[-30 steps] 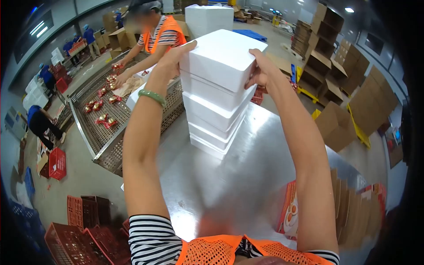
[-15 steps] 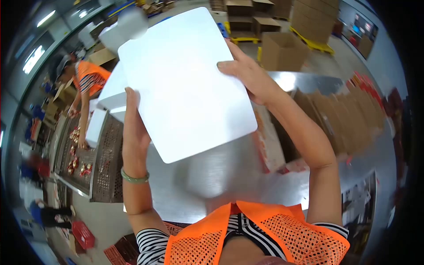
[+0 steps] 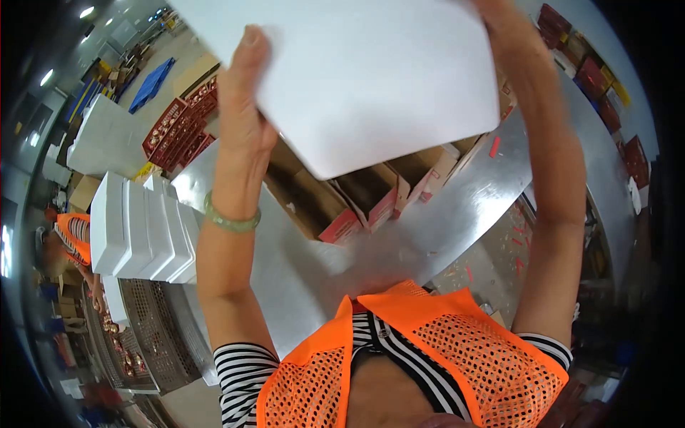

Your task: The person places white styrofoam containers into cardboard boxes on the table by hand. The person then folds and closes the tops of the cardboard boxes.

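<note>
White foam box (image 3: pixel 371 85) clamped between left hand (image 3: pixel 246 96) and right hand (image 3: pixel 502 23), above cardboard boxes (image 3: pixel 367 194) on the worktop (image 3: pixel 289 296).

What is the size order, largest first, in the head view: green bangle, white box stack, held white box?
1. Held white box, cut off by the frame's top edge
2. White box stack
3. Green bangle
</note>
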The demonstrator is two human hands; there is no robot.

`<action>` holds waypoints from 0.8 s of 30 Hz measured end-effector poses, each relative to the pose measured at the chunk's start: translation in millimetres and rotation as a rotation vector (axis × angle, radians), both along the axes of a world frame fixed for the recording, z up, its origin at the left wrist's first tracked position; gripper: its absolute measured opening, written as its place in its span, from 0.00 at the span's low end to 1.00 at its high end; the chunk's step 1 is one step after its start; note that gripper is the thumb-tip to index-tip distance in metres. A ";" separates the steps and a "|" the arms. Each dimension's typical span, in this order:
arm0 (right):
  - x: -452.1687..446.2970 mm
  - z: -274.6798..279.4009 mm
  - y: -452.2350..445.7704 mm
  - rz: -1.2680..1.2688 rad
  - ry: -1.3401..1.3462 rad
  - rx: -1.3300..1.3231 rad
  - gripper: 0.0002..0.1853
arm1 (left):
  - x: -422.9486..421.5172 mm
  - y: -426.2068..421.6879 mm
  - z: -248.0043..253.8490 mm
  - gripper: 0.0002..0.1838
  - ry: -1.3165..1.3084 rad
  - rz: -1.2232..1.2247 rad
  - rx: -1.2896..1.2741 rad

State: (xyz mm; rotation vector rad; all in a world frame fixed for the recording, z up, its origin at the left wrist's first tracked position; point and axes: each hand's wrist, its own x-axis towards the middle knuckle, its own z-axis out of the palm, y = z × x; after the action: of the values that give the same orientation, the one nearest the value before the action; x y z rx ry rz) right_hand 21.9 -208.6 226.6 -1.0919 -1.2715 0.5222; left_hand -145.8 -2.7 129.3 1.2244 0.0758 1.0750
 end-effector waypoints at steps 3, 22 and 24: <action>21.6 3.7 -20.5 -0.265 -0.060 0.025 0.41 | 37.9 -9.8 2.6 0.52 0.087 -0.350 0.165; 95.0 -76.6 59.6 -0.435 -0.749 -0.635 0.49 | 31.3 4.1 -128.8 0.07 0.712 0.009 1.455; 86.5 -92.3 67.1 -0.461 -0.888 -0.693 0.49 | 34.1 2.5 -132.9 0.06 0.678 0.035 1.438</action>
State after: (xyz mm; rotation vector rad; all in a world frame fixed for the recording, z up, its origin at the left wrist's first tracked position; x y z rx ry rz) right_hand 108.4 -141.5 134.3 -2.3000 -1.5368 0.0880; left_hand -111.7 -0.2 -3.6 2.8546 -0.2024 0.5944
